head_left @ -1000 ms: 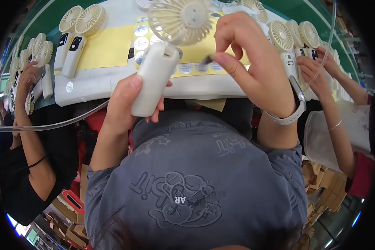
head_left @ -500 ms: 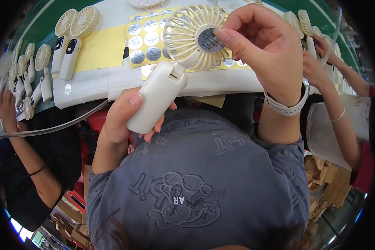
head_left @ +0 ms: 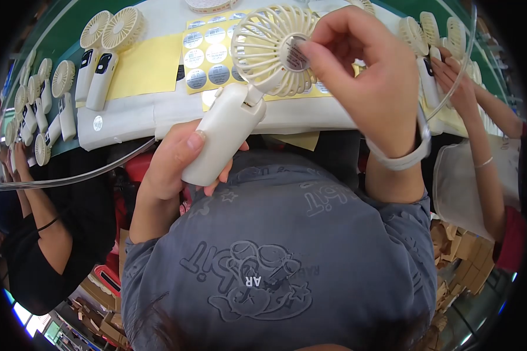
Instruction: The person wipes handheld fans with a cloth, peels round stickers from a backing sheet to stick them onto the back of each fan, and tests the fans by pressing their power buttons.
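Note:
My left hand (head_left: 174, 157) is wrapped round the cream handle of a handheld fan (head_left: 227, 131), held tilted above my lap. The fan's round slatted head points up and away, with its back towards me. On its hub sits a round silver sticker (head_left: 293, 55) with small print. My right hand (head_left: 372, 82) is closed, its thumb tip on the right side of that sticker and its other fingers curled; their tips are partly hidden. Behind the fan head lies a yellow sheet of round silver stickers (head_left: 218, 54), partly covered by the fan.
Two fans (head_left: 103, 67) lie on a yellow backing sheet (head_left: 149, 67) at the left of the white-covered table (head_left: 123, 128). More fans (head_left: 32, 105) stand farther left. A clear tube (head_left: 88, 180) crosses at left. Co-workers' hands (head_left: 458, 88) are busy with fans on both sides.
My right thumb has moved slightly across the sticker, and the wrist has turned and dropped a little. The fan stays nearly still. At right, a co-worker's hands have moved onto a fan.

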